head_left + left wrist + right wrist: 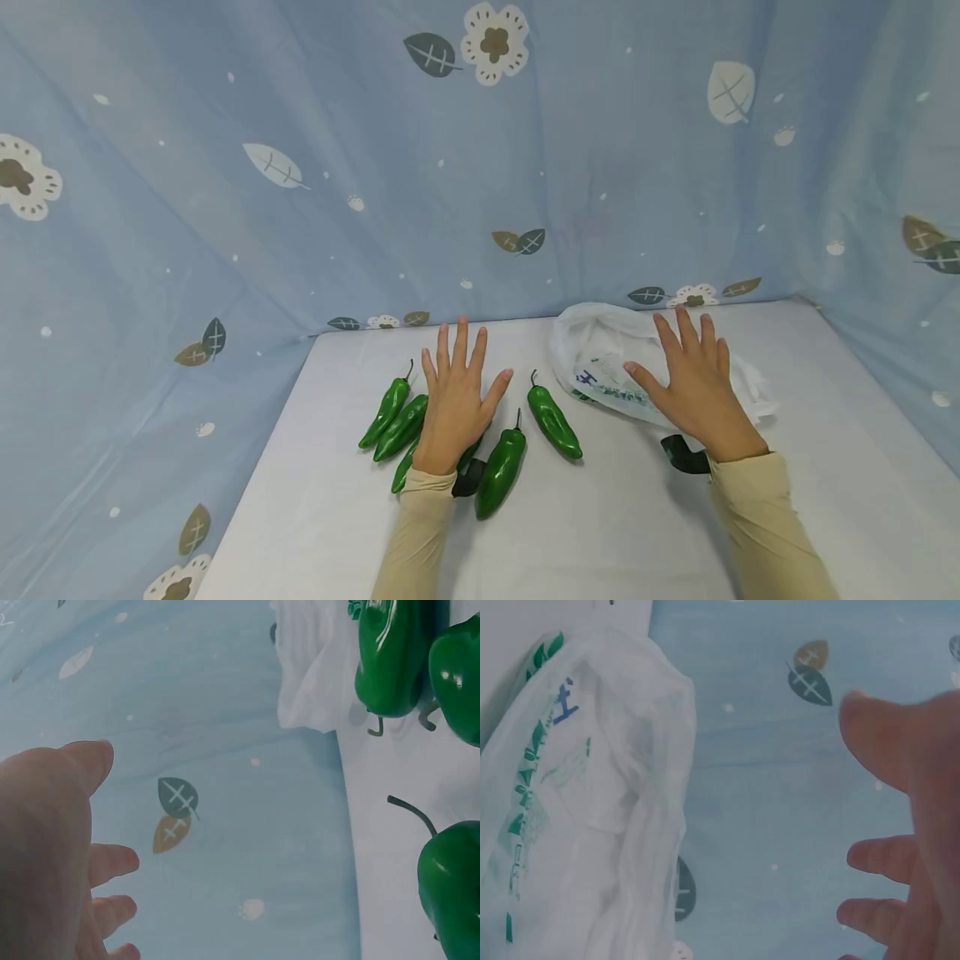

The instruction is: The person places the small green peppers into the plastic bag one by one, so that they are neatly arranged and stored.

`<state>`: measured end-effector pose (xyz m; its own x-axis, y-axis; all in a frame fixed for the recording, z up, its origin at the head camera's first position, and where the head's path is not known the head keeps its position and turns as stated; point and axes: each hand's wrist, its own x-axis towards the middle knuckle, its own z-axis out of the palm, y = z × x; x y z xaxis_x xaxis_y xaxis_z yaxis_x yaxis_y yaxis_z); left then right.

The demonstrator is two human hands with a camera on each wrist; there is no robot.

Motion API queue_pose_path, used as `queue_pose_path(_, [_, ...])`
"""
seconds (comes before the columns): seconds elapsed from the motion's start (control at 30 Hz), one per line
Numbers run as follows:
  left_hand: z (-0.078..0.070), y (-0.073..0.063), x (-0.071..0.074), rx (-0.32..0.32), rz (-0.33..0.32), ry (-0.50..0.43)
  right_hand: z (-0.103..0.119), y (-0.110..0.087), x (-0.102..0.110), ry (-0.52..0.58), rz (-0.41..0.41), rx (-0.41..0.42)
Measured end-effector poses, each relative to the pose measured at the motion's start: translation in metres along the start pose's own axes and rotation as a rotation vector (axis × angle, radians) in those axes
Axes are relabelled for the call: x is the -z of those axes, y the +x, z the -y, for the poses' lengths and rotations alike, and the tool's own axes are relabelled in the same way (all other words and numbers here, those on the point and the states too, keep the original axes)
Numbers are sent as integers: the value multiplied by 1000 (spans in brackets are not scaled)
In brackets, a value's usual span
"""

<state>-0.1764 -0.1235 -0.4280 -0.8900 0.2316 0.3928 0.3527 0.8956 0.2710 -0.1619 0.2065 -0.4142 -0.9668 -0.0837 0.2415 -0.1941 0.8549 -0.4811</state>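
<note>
My left hand (453, 404) is held with fingers spread above several green peppers and grips nothing. It partly hides some of them. One pepper (501, 473) lies just right of the left wrist, and another pepper (553, 421) lies farther right, nearer the bag. In the left wrist view a pepper (457, 889) shows at the lower right, apart from the fingers. My right hand (697, 392), also spread and holding nothing, hovers over the right part of a white plastic bag (600, 333) with green and blue print. The bag (630, 825) fills the left of the right wrist view.
A white table (600, 533) carries the peppers and the bag. Blue cloth (405, 183) with leaf and flower prints hangs behind the table and along both sides. A dark wrist-worn piece (684, 456) sits at the right wrist, another (469, 479) at the left.
</note>
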Motion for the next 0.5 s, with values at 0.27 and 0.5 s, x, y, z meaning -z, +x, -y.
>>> queue_pose_path(0.27, [2,0,7,8,-2,-26,-8,1,14,73,-132,22])
queue_pose_path(0.5, [10,1,13,38,-17,-49,-11,-2,24,160,-191,3])
